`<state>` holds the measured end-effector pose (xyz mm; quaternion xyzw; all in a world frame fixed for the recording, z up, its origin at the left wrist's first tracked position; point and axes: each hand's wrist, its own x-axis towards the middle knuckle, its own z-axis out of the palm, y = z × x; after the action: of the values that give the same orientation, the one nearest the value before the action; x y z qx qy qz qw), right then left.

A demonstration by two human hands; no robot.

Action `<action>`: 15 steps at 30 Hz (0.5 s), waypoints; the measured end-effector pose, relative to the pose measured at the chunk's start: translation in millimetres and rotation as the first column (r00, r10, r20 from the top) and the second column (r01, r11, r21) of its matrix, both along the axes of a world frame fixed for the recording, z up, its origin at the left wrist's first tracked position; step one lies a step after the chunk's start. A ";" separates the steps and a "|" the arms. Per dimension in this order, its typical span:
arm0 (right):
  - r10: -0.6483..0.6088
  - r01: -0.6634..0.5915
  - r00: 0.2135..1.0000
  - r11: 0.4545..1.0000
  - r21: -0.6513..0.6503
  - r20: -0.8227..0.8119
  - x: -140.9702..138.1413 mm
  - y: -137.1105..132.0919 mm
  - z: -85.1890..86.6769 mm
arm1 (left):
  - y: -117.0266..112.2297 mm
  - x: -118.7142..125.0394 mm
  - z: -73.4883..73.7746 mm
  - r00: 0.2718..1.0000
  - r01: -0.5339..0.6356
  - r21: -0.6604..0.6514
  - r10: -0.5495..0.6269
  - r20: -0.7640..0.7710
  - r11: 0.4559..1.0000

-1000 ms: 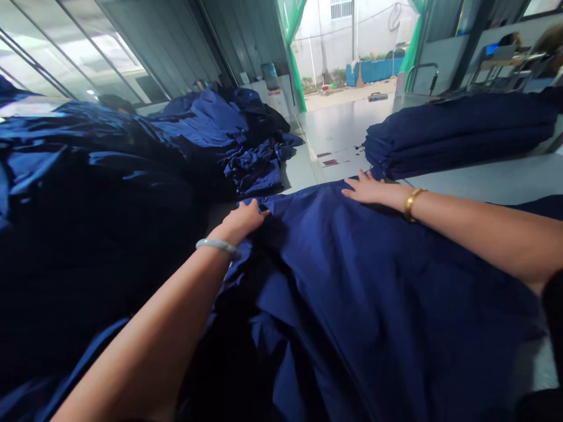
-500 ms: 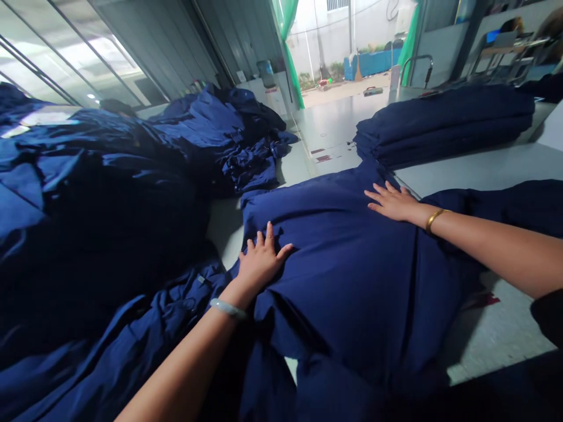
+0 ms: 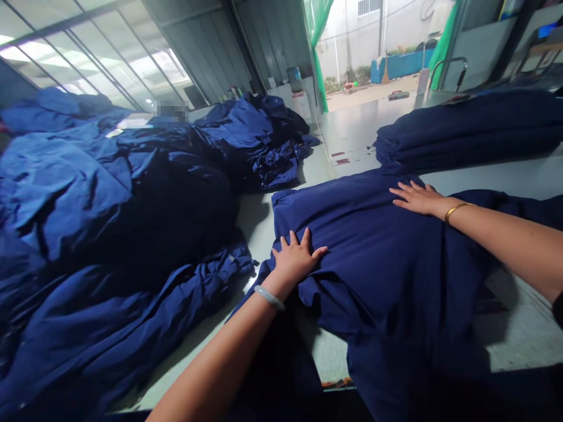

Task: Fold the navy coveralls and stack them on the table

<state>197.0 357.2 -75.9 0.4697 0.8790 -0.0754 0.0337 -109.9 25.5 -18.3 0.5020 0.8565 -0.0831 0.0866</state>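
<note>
A dark blue garment [image 3: 373,258] lies spread flat on the pale table [image 3: 514,334] in front of me. My left hand [image 3: 297,258] rests flat on its left edge, fingers spread, a pale bangle on the wrist. My right hand [image 3: 416,198] lies flat on the garment's upper right part, fingers stretched out, a gold bangle on the wrist. Neither hand grips the cloth.
A big heap of loose blue garments [image 3: 105,223] fills the left side. Another crumpled heap [image 3: 259,138] lies further back. A neat stack of folded blue garments [image 3: 470,132] sits at the back right. Beyond is an open doorway with green curtains [image 3: 319,35].
Both hands have slid back along the garment from its far edge, and the cloth now lies flatter. The view has shifted left.
</note>
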 end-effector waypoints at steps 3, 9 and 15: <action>-0.003 0.001 1.000 0.995 0.103 0.021 -36.2 -8.8 36.2 | -1.9 2.2 0.3 1.000 0.000 0.015 0.000 0.013 1.000; 0.263 -0.246 0.945 0.963 0.108 -0.193 -226.2 -69.1 104.6 | -9.4 4.4 -1.0 0.999 0.016 0.080 -0.019 0.040 0.997; 0.417 -0.427 0.877 0.904 0.011 -0.240 -407.6 -117.2 107.2 | -34.7 -29.1 24.1 0.997 -0.071 0.197 0.069 0.017 0.978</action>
<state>-210.6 240.0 31.3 0.2539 0.9559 -0.1400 -0.0459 -139.0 -9.1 5.8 0.4779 0.8773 0.0080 0.0435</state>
